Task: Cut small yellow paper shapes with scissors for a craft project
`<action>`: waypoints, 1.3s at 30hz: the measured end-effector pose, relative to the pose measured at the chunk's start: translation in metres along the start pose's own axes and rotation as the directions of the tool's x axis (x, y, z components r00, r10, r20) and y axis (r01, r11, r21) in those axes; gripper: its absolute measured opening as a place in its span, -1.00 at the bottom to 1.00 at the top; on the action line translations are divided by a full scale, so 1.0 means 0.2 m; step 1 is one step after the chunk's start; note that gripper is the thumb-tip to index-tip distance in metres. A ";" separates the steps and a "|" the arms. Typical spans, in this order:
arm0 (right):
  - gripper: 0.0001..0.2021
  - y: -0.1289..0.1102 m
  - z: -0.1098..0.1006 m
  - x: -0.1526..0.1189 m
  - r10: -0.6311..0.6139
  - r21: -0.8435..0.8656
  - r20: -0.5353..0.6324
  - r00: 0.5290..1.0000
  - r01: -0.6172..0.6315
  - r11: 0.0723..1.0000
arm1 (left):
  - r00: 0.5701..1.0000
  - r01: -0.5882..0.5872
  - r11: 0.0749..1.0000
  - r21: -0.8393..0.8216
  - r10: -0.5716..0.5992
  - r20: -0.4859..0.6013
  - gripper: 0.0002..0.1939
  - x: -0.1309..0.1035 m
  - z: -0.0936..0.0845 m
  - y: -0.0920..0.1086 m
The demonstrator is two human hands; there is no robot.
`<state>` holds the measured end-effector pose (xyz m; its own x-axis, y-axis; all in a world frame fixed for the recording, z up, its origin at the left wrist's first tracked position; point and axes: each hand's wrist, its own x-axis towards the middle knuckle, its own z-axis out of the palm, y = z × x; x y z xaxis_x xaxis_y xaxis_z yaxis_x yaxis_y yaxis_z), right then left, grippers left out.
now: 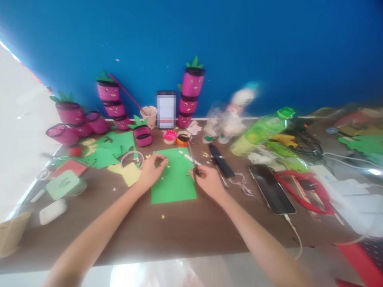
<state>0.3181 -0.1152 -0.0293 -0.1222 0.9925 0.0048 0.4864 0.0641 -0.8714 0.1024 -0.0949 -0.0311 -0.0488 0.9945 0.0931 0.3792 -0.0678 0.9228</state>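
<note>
A green paper sheet (173, 183) lies flat on the brown table, with tiny pale yellow scraps on it. My left hand (152, 169) rests over the sheet's left edge, thumb and fingers pinched together; what sits between them is too small and blurred to name. At the sheet's right edge my right hand (209, 181) is closed around scissors (195, 169), their dark handle at my fingers and the thin blade pointing away from me. A white pen (186, 156) lies across the sheet's upper right. Beside my left wrist are yellow paper (130, 173) and a tape roll (131, 160).
Purple cup figures with green leaf tops (191, 83) stand along the blue wall. Paint pots (170, 136) sit behind the sheet. Rightward lie a black phone (272, 189) on a cable, red scissors (320, 195) and a green bottle (260, 133). A pale green box (64, 185) is at left.
</note>
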 end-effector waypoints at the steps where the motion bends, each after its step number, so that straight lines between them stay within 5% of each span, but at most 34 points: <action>1: -0.77 -0.01 0.00 0.00 0.000 0.017 0.010 1.000 -0.001 1.000 | 0.998 0.060 0.987 -0.146 -0.057 0.027 -0.84 -0.01 0.01 0.01; 5: -0.75 -0.06 0.02 -0.03 0.019 0.080 0.050 0.999 -0.023 0.996 | 0.979 0.197 0.846 -0.496 -0.145 0.142 -0.75 -0.04 0.06 0.05; 12: -0.67 -0.13 -0.01 -0.05 0.108 0.229 0.308 0.945 -0.184 0.956 | 0.954 0.296 0.772 -0.562 -0.214 0.208 -0.70 -0.06 0.10 0.00; 18: -0.63 -0.17 -0.06 -0.06 0.127 0.209 0.468 0.875 -0.249 0.946 | 0.970 0.244 0.741 -0.625 -0.175 0.171 -0.57 -0.05 0.11 -0.05; 39: -0.62 -0.11 -0.06 -0.07 0.154 0.110 0.483 0.862 -0.234 0.966 | 0.969 0.240 0.720 -0.651 -0.215 0.120 -0.72 -0.05 0.11 -0.02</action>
<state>0.3203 -0.1291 -0.0039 -0.4486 0.8147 -0.3675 0.4037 -0.1821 -0.8966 0.1221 -0.1028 -0.0443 -0.0175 0.9881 -0.1529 -0.3405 0.1378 0.9301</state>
